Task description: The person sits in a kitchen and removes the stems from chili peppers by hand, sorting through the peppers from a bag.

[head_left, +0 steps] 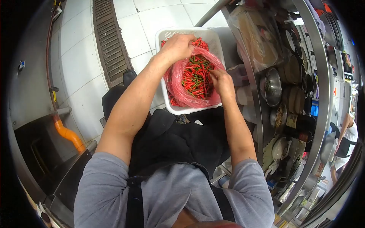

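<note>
A white plastic basket (164, 93) holds an open pink plastic bag (176, 78) full of red and green chilies (195, 76). More red chilies lie in the basket outside the bag, along its upper and left sides. My left hand (180, 45) is at the bag's upper edge with its fingers bent down; the fingertips are hidden, so what they hold cannot be made out. On the right side of the bag's mouth is my right hand (222, 81), its fingers curled at the inner edge beside the chilies; whether they pinch anything is unclear.
Metal shelving (262, 125) on the right carries steel bowls (273, 86), plates and bagged goods. A floor drain grate (110, 41) runs through white tiles at the upper left. An orange pipe (68, 133) is at the left. Another person (348, 140) stands at the far right.
</note>
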A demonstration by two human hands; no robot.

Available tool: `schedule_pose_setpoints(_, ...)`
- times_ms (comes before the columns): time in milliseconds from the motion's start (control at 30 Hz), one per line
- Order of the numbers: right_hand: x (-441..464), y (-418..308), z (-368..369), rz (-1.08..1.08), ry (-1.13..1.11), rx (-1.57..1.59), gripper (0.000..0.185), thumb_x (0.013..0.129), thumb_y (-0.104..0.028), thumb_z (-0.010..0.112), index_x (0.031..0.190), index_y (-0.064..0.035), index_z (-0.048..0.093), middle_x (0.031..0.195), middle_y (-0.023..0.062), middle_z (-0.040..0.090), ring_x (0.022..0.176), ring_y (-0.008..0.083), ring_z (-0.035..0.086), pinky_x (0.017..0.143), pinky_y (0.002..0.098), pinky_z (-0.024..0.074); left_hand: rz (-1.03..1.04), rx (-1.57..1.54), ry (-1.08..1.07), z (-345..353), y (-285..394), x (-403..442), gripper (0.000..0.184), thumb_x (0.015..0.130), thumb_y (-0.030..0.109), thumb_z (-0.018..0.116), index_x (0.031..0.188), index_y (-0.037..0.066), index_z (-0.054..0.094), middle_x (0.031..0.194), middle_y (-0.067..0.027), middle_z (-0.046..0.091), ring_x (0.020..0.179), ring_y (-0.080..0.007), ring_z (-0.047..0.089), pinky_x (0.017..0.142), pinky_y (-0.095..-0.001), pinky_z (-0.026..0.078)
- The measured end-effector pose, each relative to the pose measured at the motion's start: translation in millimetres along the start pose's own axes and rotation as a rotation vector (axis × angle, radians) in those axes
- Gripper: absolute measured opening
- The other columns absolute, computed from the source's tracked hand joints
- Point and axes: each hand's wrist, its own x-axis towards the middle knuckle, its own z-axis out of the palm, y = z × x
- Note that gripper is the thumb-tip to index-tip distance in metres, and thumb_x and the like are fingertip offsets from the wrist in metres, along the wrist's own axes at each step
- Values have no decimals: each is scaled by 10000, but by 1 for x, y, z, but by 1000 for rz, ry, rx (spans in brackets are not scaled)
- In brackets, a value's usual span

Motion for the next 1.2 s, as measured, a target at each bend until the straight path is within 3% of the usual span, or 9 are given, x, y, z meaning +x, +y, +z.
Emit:
schedule_pose_setpoints(233,47,14,33,-75,6,-317,232,841,-80,509,994,-111,681,974,134,644,859,352,654,746,460,535,19,-17,10,1,7,-1,325,792,117,561,1092,33,650,893,-168,683,865,-338,659,790,-406,515)
schedule_pose_setpoints(500,60,28,32,-154,-128,-450,179,829,-99,527,906,-105,689,1002,138,629,850,351,652,743,461,531,34,-15,6,0,8,3,333,783,101,549,1092,28,648,889,-176,680,863,-346,656,796,-419,516)
schedule_pose_setpoints(700,45,16,-1,-132,-164,-256,124,829,-159,605,865,-97,705,921,146,637,818,329,650,734,434,519,41,-20,-17,-4,11,3,331,788,106,544,1093,30,649,885,-175,682,856,-348,657,792,-418,517)
schedule_pose_setpoints(800,25,5,-23,-143,-23,-51,119,801,-162,677,881,-84,717,868,146,645,775,318,644,704,410,514,33,-49,10,-2,14,2,280,780,92,564,1033,27,665,952,-216,669,942,-394,630,864,-458,496)
schedule_pose_setpoints(900,1,4,-35,129,-46,442,159,855,-144,698,860,15,692,687,28,595,531,81,571,462,237,406,18,-57,-13,2,16,-1,287,780,93,568,1041,28,668,930,-202,677,922,-369,643,852,-443,501)
schedule_pose_setpoints(933,-5,6,-37,136,-35,443,159,855,-144,698,860,15,692,687,28,595,531,81,571,462,237,406,27,-56,-20,4,16,-1,287,780,93,568,1041,28,668,930,-202,677,922,-369,643,852,-443,501)
schedule_pose_setpoints(1000,-17,9,-40,492,-111,808,173,860,-164,705,873,7,687,681,13,611,499,79,557,450,215,395,5,-70,-141,9,15,-1,332,785,82,566,1103,28,645,889,-153,694,848,-280,681,782,-367,529)
schedule_pose_setpoints(1067,-28,9,-38,502,-90,883,165,863,-169,702,906,-11,681,645,7,610,479,67,541,442,195,370,6,-101,-176,18,16,-4,309,803,104,601,1097,25,649,888,-133,700,842,-235,684,779,-345,535)
schedule_pose_setpoints(1200,-40,-9,-36,546,0,962,159,876,-158,674,914,-5,686,586,17,605,491,58,537,435,200,345,-129,-390,-591,36,32,-19,338,860,267,690,1115,48,655,1009,-96,692,926,-172,653,826,-309,517)
